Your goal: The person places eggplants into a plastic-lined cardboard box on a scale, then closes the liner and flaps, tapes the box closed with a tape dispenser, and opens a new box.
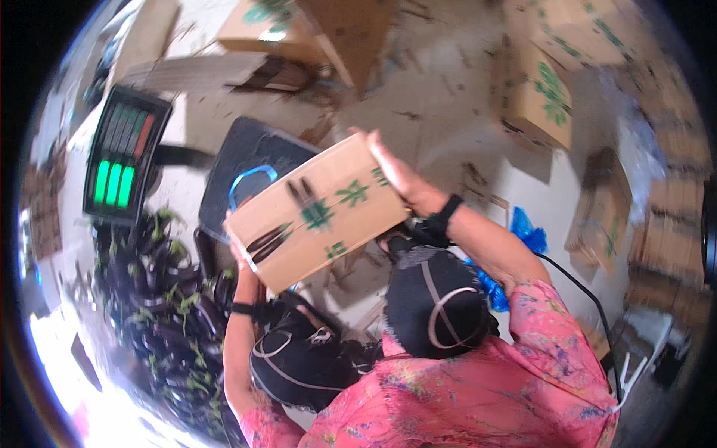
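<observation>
Between my two hands is a cardboard box (322, 215) with green printing and eggplant pictures on its upper face, tilted in the view. My left hand (241, 255) grips its left end; only part of that hand shows. My right hand (395, 171) is pressed flat along the right end, fingers at the far corner. Partly under the box lies the dark platform of a weighing scale (227, 171), with a loop of blue strap (252, 172) over it. Left of the platform stands the scale's display (127, 157), its green digits lit.
A large heap of eggplants (162, 313) lies at left, close to the scale. An open cardboard box (313, 33) stands beyond it, and a printed carton (538, 95) at the upper right. Stacked cardboard (669, 224) lines the right side. A black cable (588, 291) and blue plastic (526, 229) are at right.
</observation>
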### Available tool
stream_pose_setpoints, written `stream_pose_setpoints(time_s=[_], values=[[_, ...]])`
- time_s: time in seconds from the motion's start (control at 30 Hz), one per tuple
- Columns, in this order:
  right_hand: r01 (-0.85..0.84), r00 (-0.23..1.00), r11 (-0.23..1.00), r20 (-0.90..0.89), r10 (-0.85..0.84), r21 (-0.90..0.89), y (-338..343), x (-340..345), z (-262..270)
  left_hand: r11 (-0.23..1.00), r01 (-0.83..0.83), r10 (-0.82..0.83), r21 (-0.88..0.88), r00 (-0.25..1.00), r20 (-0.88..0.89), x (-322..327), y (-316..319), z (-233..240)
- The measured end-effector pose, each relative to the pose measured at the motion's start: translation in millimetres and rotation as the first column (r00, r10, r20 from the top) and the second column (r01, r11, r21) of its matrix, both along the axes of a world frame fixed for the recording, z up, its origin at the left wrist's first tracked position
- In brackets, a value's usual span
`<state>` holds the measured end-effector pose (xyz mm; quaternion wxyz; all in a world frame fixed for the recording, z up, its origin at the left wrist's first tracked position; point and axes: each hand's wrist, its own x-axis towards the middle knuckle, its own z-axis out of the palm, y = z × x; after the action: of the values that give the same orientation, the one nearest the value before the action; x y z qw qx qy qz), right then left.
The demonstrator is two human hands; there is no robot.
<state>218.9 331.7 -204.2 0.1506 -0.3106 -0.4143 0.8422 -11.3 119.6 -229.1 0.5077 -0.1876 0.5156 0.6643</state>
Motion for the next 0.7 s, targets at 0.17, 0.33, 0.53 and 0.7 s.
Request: stream_pose_setpoints(time_s=[0.17,0.33,0.53,0.7], values=[[-0.068,0.996,0.984,0.047,0.076,-0.163,-9.0,15.5,-21.8,0.983,-0.178,0.170,-0.031,0.968,-0.187,-14.3,-34.7,-40.9],[0.030,0.992,0.968,0.126,0.002,-0.250,-20.8,58.6,-9.7,0.951,0.296,-0.303,-0.085,0.949,-0.088,13.4,27.4,53.7],[0.327,0.932,0.918,0.237,-0.275,-0.223,-2.5,139.3,-18.1,0.815,0.580,-0.563,0.011,0.795,-0.226,54.0,115.3,80.7],[0.515,0.836,0.841,0.311,-0.451,-0.164,53.7,202.2,-7.8,0.704,0.703,-0.589,0.103,0.659,-0.468,103.0,204.1,89.6]])
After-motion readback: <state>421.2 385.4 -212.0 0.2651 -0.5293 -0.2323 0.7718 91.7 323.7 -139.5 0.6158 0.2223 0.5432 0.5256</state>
